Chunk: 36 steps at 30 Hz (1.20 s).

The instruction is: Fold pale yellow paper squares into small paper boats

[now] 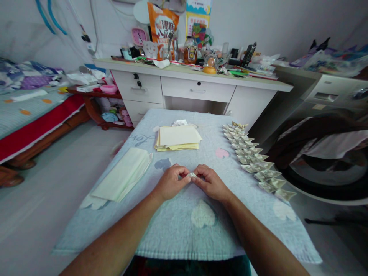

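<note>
Near the middle of the cloth-covered table (172, 230), a small piece of folded pale paper (191, 174) is pinched between both hands. My left hand (173, 181) holds its left side with thumb and fingers, and my right hand (210, 181) grips the right side; the fingers hide most of it. Beyond them lies a stack of cream and yellow paper sheets (179, 136). To the left is a pile of pale green paper (122, 174). Along the right edge, folded paper boat shapes (250, 151) stand in rows, several of them.
A white desk (198, 90) with drawers stands behind the table, crowded with jars, a pink clock (139, 36) and an orange snack bag (163, 28). A bed (37, 111) is at left. To the right is a front-loading washing machine (324, 99) with dark cloth hanging from its door.
</note>
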### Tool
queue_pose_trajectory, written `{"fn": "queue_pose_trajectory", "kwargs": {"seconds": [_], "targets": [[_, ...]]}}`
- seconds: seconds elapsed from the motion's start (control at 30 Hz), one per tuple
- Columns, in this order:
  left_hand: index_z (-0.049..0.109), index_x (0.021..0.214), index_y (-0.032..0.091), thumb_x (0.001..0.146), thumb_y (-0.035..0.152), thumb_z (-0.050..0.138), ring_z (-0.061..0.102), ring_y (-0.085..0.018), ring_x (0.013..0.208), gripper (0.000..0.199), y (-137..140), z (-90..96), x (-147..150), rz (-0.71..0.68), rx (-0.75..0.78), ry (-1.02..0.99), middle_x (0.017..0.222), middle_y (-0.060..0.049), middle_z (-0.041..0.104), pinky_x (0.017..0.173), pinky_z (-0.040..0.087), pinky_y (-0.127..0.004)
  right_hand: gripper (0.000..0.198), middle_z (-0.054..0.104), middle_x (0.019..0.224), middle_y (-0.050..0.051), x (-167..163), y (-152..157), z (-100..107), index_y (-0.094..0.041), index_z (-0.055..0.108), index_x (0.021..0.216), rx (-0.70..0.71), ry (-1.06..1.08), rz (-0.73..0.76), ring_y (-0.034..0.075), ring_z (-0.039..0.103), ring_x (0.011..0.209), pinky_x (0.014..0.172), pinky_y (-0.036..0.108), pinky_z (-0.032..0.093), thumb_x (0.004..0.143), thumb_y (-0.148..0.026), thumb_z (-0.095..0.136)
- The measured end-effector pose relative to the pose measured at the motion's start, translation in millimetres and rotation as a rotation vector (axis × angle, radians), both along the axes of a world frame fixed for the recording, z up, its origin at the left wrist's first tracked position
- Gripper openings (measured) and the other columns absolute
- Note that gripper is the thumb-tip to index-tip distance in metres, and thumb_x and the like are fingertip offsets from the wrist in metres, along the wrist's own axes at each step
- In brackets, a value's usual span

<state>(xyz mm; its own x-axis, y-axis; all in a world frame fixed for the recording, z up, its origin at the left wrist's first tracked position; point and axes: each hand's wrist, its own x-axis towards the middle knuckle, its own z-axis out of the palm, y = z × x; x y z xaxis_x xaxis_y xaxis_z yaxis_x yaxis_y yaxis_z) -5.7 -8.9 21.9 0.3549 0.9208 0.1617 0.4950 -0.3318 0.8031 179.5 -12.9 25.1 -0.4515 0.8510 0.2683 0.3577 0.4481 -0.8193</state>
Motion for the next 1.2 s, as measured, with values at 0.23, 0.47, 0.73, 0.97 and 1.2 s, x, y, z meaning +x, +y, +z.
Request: {"fn": "queue_pose_trajectory", "kwargs": {"seconds": [0.23,0.47,0.73,0.97,1.2], "targets": [[0.065,0.072,0.017,0.078,0.034,0.064,0.054,-0.014,0.069,0.018,1.8,0.2,-1.2,-0.031,-0.043,-0.037,0.070,0.001,0.060,0.065,0.040,-0.025,0.031,0.052,0.072,0.000,5.5,1.9,-5.4,-0.019,0.061,0.072,-0.160,0.149,-0.002,0.015,0.050,0.075,0.072,0.028,0.037,0.086,-0.047,0.059],[0.066,0.072,0.017,0.075,0.028,0.067,0.057,-0.015,0.073,0.011,2.6,4.5,-4.9,-0.009,0.009,-0.044,0.071,0.001,0.063,0.071,0.041,-0.026,0.027,0.053,0.073,-0.001,7.3,1.8,-5.7,-0.019,0.062,0.073,-0.142,0.145,-0.030,0.014,0.050,0.076,0.073,0.027,0.037,0.087,-0.042,0.060],[0.061,0.065,0.018,0.076,0.023,0.064,0.054,-0.014,0.072,0.013,2.2,3.6,-6.4,-0.051,0.030,-0.046,0.067,0.002,0.059,0.070,0.040,-0.025,0.021,0.060,0.081,0.002,5.6,-0.5,-1.4,-0.018,0.064,0.086,-0.026,0.008,-0.011,0.016,0.052,0.079,0.076,0.029,0.039,0.085,-0.039,0.062],[0.060,0.064,0.018,0.079,0.028,0.063,0.054,-0.014,0.073,0.018,1.1,1.5,-4.7,-0.073,0.034,-0.024,0.067,0.002,0.059,0.071,0.041,-0.026,0.029,0.059,0.072,0.002,2.4,-0.8,-0.2,-0.019,0.061,0.075,0.056,-0.003,-0.022,0.016,0.052,0.076,0.073,0.029,0.038,0.090,-0.043,0.056],[0.065,0.079,0.018,0.076,0.027,0.067,0.057,-0.016,0.080,0.009,1.7,2.1,-2.6,-0.067,0.039,-0.055,0.079,0.000,0.065,0.077,0.042,-0.028,0.028,0.058,0.070,0.001,3.9,-0.9,1.5,-0.020,0.060,0.072,0.075,-0.014,-0.067,0.015,0.052,0.073,0.070,0.028,0.039,0.089,-0.041,0.058]]}}
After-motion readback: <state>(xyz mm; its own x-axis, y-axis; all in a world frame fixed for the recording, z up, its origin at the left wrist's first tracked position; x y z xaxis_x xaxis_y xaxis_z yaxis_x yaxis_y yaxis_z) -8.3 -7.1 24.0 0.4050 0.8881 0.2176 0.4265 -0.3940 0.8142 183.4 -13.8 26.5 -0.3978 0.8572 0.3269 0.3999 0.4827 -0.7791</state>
